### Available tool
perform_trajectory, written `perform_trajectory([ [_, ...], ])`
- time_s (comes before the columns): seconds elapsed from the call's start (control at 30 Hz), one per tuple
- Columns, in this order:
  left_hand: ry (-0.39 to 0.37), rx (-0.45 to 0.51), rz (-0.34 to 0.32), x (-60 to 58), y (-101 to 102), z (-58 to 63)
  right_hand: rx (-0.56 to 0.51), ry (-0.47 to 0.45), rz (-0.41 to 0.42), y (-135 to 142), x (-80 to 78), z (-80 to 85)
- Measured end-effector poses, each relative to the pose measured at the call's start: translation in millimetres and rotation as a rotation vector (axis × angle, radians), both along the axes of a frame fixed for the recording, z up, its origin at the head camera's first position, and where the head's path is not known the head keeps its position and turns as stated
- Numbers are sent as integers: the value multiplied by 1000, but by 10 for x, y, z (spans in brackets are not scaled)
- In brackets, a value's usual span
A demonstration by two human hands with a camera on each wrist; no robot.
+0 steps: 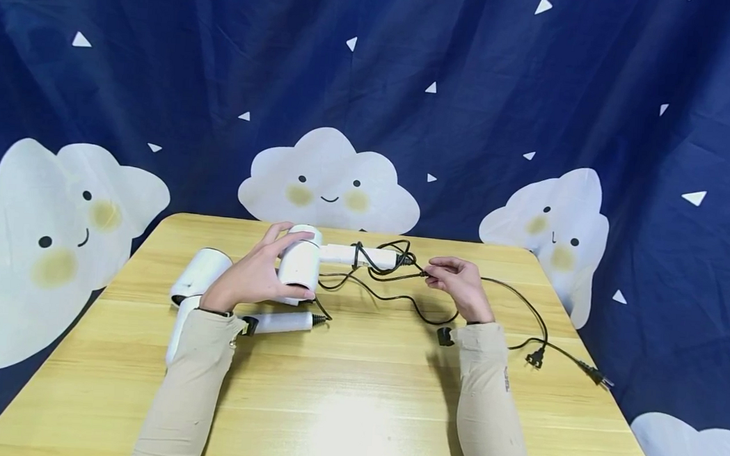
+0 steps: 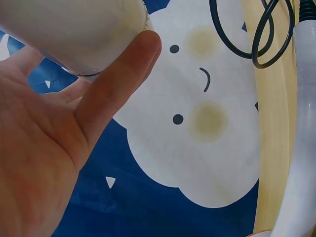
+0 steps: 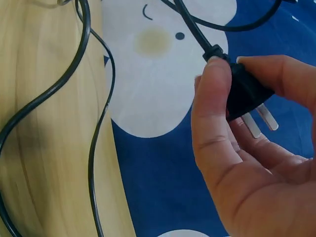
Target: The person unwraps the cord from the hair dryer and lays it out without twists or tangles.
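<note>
My left hand (image 1: 256, 270) grips the barrel of a white hair dryer (image 1: 300, 266) at the table's back, thumb on the near side, fingers behind. In the left wrist view, the thumb of my left hand (image 2: 59, 133) presses along the dryer's white barrel (image 2: 74, 29). A black cord (image 1: 372, 263) loops around this dryer's handle, which points right. My right hand (image 1: 462, 284) pinches a black two-prong plug (image 3: 244, 91) between thumb and fingers, its metal prongs exposed in the right wrist view. The palm hides part of the plug in the head view.
Another white hair dryer barrel (image 1: 202, 274) lies left of my left wrist. A white handle (image 1: 284, 322) lies nearer me, partly hidden by the left forearm. Two loose black plugs, one (image 1: 535, 357) on the wooden table (image 1: 304, 405) and another (image 1: 596, 375) at its right edge, trail cords.
</note>
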State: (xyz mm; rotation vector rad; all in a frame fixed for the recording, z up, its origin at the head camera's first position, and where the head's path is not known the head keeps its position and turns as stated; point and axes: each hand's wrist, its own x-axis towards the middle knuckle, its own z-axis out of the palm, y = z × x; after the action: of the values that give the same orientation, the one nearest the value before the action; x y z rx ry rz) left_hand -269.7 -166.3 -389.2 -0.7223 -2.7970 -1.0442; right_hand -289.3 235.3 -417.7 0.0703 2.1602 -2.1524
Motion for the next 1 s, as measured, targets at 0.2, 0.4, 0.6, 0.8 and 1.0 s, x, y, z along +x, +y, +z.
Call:
perform_trajectory([
  [0.2,-12,-8,-12,10,-2,10,-98,8,-74,77,-1,9],
  [0.4,-18,-1,-20,29,7,28,-248,60,-160,120,5,19],
  [0.6,-13,-3,-37,19,14,11,-322,137,-264,108,-9,19],
  [0.8,-8,-4,-53,13,30,-4,-417,205,-298,88,10,89],
  [1.0,-13,-8,-55,21,53,6,-498,272,-303,22,72,231],
])
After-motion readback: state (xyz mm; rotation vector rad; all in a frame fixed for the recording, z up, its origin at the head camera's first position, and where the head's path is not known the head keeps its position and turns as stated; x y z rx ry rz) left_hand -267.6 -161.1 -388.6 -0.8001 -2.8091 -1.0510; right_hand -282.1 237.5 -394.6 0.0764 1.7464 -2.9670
